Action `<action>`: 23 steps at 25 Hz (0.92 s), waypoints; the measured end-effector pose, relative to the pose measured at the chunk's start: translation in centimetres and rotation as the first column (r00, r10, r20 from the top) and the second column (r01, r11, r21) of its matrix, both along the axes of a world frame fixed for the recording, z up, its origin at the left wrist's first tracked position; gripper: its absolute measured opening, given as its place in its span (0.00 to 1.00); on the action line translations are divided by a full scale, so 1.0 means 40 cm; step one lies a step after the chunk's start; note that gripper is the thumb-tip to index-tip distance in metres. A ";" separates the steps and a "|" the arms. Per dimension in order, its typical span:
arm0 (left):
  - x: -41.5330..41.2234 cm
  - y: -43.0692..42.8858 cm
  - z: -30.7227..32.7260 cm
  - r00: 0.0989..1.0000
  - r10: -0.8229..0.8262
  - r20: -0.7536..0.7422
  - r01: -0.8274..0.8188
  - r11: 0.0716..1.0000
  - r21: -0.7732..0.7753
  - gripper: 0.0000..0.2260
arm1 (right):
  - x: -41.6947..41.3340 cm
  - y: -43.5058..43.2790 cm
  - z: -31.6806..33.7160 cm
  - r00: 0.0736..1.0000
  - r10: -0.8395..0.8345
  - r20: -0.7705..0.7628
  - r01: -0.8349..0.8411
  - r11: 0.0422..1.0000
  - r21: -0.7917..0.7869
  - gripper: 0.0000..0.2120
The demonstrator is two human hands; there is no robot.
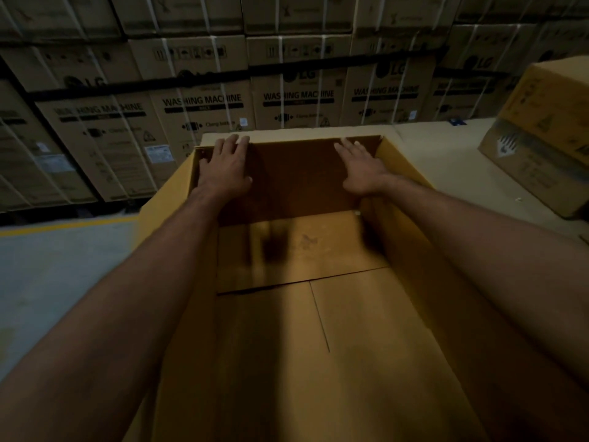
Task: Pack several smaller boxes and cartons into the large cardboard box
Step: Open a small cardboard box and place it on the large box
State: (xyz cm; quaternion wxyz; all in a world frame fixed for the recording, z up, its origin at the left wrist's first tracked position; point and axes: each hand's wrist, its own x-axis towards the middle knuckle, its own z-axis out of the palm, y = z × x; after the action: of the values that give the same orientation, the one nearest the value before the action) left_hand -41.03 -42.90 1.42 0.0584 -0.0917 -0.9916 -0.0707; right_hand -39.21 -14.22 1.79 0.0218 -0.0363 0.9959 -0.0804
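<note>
Before a wall of stacked washing-machine cartons point(204, 103) — the large cardboard box point(404, 266) stands open, nothing inside.
Smaller cartons point(541, 148) wait to its right, well apart. Left hand point(224, 164) and right hand point(360, 167) press flat, fingers straight, against the far panel point(296, 177), gripping nothing — best to push evenly near both corners so it squares up before loading.

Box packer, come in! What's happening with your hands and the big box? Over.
Left hand and right hand open, flat against far wall. Large cardboard box empty. Smaller boxes stacked at right. Nothing blocking.
</note>
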 end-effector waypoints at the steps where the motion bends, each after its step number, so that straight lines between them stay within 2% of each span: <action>1: 0.019 0.010 0.012 0.999 -0.028 -0.016 0.028 1.000 -0.013 0.41 | 0.029 0.010 0.005 1.000 0.015 -0.004 -0.015 1.000 -0.021 0.43; 5: 0.150 0.070 0.075 0.992 -0.121 0.045 0.125 0.988 -0.086 0.35 | 0.190 0.062 0.030 0.992 0.088 -0.085 -0.094 0.993 -0.074 0.34; 9: 0.361 0.110 0.116 0.994 -0.096 -0.054 0.093 0.994 -0.055 0.32 | 0.386 0.119 0.082 0.977 0.171 -0.124 -0.180 0.982 -0.063 0.31; 15: 0.770 0.234 0.205 0.986 -0.135 -0.097 0.126 0.987 -0.097 0.34 | 0.689 0.221 0.125 0.938 0.281 -0.203 -0.290 0.957 -0.015 0.29; 23: 1.197 0.551 0.154 0.965 0.079 -0.251 -0.080 0.997 0.006 0.30 | 1.030 0.388 0.134 0.849 0.374 -0.373 -0.374 0.924 0.075 0.24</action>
State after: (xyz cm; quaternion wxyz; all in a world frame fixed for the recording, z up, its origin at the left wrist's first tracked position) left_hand 6.86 -20.87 7.57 0.1860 -0.0600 -0.9792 -0.0542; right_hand 1.98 1.31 7.14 -0.1566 -0.2441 0.9547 -0.0660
